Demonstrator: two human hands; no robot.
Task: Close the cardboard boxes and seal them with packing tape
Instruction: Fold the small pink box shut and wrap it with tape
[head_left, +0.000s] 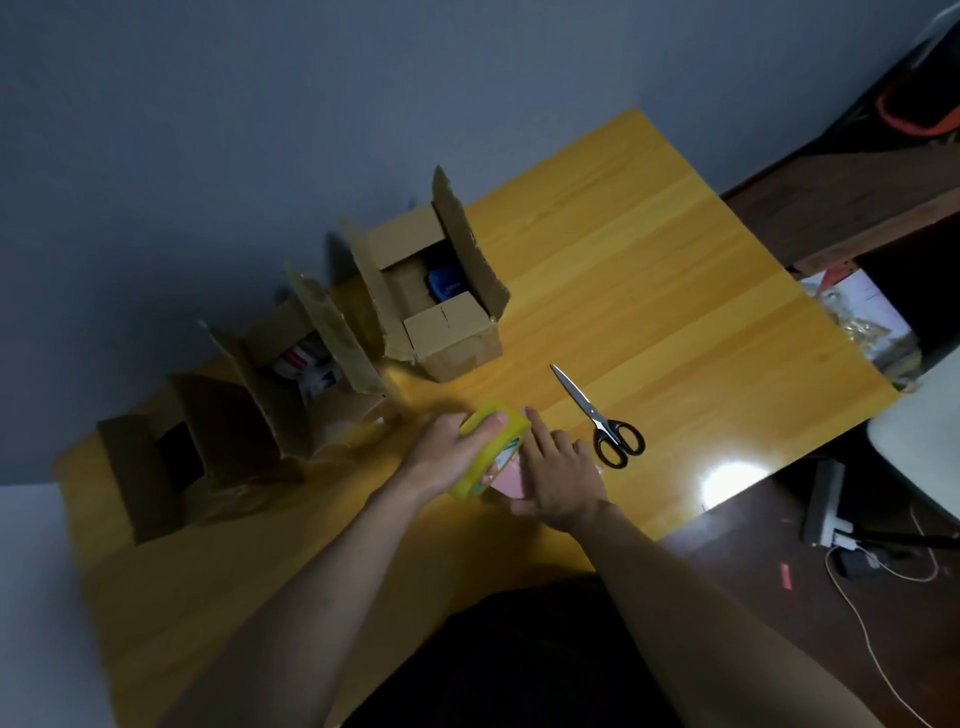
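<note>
Head view over a yellow wooden tabletop (649, 270). At centre, the left hand (452, 452) holds a yellow roll of packing tape (491, 449), its grip clamped around the roll with the thumb on top. The right hand (558, 475) touches the roll's other side, fingers loosely extended, grip apart. Just right of the grip lie black-handled scissors (597, 415). Beyond and left of the grip stand three cardboard boxes (436, 280), flaps up, unsealed.
</note>
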